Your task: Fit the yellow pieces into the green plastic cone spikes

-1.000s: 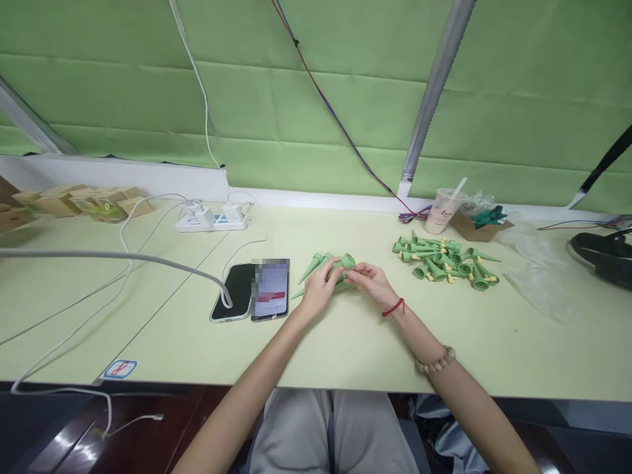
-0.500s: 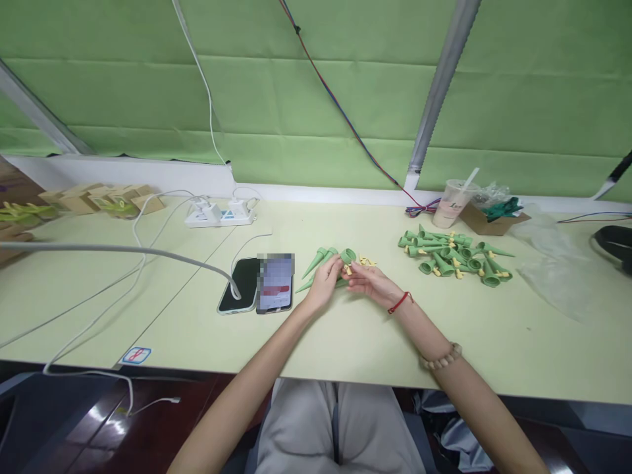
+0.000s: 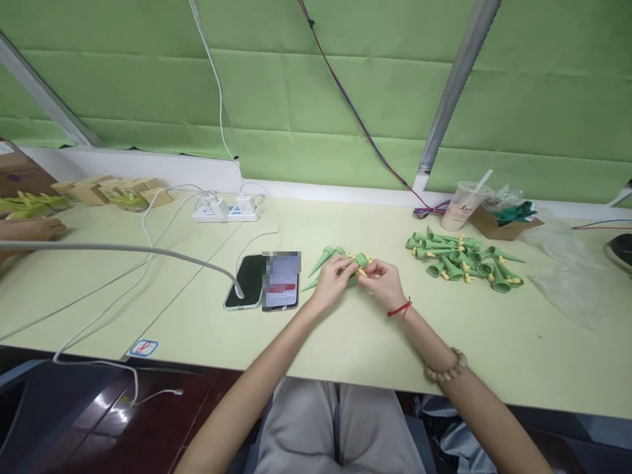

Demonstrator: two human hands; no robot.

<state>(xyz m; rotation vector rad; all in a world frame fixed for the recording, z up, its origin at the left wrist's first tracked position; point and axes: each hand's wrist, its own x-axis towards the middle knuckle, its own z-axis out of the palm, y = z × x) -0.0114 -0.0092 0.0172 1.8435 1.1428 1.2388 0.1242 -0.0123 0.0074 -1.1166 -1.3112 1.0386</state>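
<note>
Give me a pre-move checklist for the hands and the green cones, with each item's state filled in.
1. Left hand on a green cone: ok.
2. Right hand meeting it at that cone: ok.
3. Small yellow part seated in the cone: cannot tell, fingers cover it.
4. Loose cones beside the left hand, within reach: ok.
5. Pile of cones apart from the hands: ok.
6. Phones lie beside the left hand, close to the work: not ok.

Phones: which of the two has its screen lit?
The right phone, next to the left hand: its screen glows. The left phone is dark and has a white cable plugged in.
</note>
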